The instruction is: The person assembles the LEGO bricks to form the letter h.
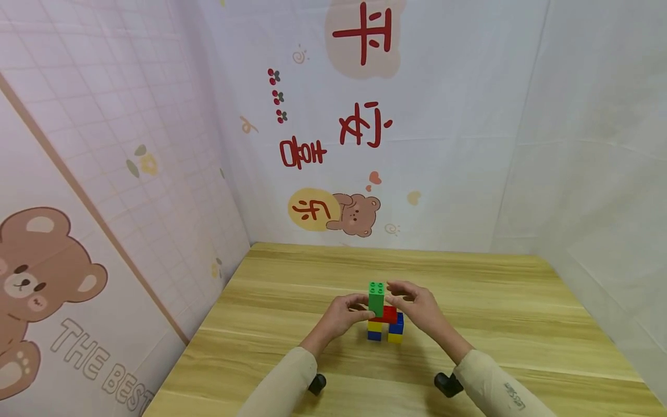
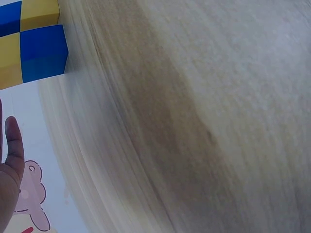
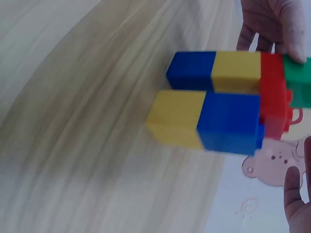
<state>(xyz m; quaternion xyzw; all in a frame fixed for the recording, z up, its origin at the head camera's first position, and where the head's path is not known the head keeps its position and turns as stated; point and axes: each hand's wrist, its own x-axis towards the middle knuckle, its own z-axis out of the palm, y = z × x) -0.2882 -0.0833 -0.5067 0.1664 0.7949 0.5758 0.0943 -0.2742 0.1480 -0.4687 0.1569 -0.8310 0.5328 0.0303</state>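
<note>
In the head view, a tall green block (image 1: 376, 304) stands upright on the left end of a red brick (image 1: 387, 314). My left hand (image 1: 340, 317) pinches its lower part, thumb in front and fingers behind. My right hand (image 1: 421, 307) hovers just right of the green block, fingers loosely bent, holding nothing. The red brick bridges two columns: a yellow block (image 3: 236, 72) over a blue block (image 3: 191, 70) on the left, and a blue block (image 3: 229, 121) over a yellow block (image 3: 176, 118) on the right. The left wrist view cuts off the upper bricks.
The bricks stand on a wood-grain table (image 1: 292, 278). White printed cloth (image 1: 448, 145) hangs behind it, and another patterned cloth (image 1: 156, 231) hangs along the left. Black pieces (image 1: 448, 384) show beneath both wrists.
</note>
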